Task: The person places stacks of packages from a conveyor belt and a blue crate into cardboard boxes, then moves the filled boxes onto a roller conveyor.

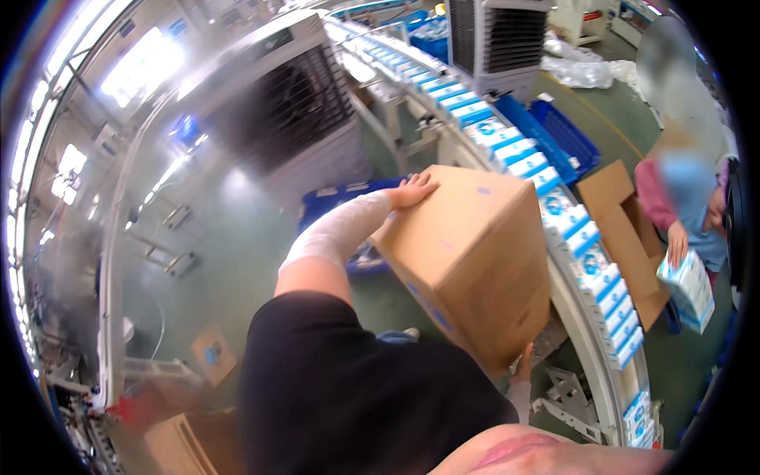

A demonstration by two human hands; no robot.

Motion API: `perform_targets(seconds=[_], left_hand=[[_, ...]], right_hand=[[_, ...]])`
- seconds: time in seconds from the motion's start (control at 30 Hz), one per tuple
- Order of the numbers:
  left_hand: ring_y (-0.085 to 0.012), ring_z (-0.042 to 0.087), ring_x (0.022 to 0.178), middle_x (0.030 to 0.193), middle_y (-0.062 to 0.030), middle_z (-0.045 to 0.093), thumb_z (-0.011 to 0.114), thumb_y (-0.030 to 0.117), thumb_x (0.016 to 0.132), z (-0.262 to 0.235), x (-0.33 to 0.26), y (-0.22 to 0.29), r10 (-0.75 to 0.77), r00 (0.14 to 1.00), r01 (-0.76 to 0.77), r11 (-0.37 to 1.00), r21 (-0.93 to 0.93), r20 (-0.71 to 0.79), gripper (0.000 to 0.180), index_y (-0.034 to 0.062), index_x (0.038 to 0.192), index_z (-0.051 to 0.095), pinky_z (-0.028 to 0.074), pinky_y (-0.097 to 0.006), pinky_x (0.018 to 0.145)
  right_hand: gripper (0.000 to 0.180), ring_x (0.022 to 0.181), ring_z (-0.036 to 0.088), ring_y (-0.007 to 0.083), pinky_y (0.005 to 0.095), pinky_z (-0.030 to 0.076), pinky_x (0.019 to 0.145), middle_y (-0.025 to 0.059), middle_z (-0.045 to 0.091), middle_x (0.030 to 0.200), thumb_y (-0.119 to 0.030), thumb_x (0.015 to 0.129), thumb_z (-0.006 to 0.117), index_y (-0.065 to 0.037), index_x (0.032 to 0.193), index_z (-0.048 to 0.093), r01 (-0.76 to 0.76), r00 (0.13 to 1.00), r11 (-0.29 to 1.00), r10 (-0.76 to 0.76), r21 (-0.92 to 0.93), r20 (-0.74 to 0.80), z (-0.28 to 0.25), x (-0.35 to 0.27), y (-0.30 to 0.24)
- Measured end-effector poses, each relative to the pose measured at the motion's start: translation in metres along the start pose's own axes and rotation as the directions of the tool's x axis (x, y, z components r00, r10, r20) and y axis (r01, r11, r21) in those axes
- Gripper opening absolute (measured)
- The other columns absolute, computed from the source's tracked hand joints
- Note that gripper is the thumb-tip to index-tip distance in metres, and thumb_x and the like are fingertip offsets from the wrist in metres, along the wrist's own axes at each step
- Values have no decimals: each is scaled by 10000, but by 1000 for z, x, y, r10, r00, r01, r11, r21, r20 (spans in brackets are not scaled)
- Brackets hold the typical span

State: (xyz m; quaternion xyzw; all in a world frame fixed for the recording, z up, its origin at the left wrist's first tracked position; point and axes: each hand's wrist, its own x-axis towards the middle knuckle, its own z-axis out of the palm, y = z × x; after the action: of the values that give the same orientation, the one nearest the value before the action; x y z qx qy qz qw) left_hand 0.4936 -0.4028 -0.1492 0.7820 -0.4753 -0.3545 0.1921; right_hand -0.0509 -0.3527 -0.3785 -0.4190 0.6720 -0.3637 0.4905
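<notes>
A large brown cardboard box (475,253) is tilted in front of me, beside the conveyor. My left hand (413,191) presses on its far left edge with the fingers laid over the cardboard. Low on the near side, my right hand (522,362) supports the bottom corner; most of that palm is hidden by the box. Both of my forearms wear pale sleeves. Past the box runs a curved conveyor (566,293) carrying a long row of white-and-blue packs (571,224).
Across the conveyor, a co-worker's hand (678,242) holds a white-and-blue pack (687,291) near an open carton (621,237). A blue crate (564,131) is behind it. Left of the box are a blue pallet (317,207) and an air cooler (297,103). Flattened cardboard (178,447) lies lower left.
</notes>
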Motion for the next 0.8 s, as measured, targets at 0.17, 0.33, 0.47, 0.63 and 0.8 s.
perform_targets(seconds=[0.17,0.33,0.47,0.63,0.8], left_hand=[[-235,371,1326,1446,-128,378,269,652,920,-14,-16,-67,96,945,104,818,-566,313,765,92,1440,320,273,-383,1100],[-216,496,1218,1354,-98,499,269,639,929,43,-21,-115,381,770,388,356,-850,511,721,104,1391,414,357,-373,1050],[-222,495,1212,1347,-70,506,263,656,919,129,-21,-148,211,729,591,285,-755,651,730,113,1381,422,365,-378,1042],[-249,483,1202,1308,-45,529,297,556,928,179,-35,-187,47,865,495,81,-865,499,624,117,1352,431,380,-395,993],[-289,287,1352,1480,-185,269,508,227,899,144,-6,-159,69,971,157,536,-829,229,663,33,1456,206,239,-359,1094]], right_hand=[[370,987,581,191,327,455,891,70,588,1151,-255,926,565,-20,1210,526,-158,977,889,79,429,197,-4,-89,-34],[519,1064,528,217,343,429,916,113,540,1198,-162,879,639,-19,1315,396,201,975,950,-169,240,-147,-75,-238,-116],[523,1048,556,204,334,433,901,132,561,1186,-84,859,622,1,1316,382,271,921,928,-327,-257,-211,-90,-369,-169],[354,844,605,288,389,500,763,125,633,899,-304,782,742,10,916,645,517,721,196,-625,-833,301,54,-385,-316],[229,820,608,204,316,475,739,26,631,961,-158,761,576,-103,981,605,708,634,-30,-414,-706,653,109,-274,-263]])
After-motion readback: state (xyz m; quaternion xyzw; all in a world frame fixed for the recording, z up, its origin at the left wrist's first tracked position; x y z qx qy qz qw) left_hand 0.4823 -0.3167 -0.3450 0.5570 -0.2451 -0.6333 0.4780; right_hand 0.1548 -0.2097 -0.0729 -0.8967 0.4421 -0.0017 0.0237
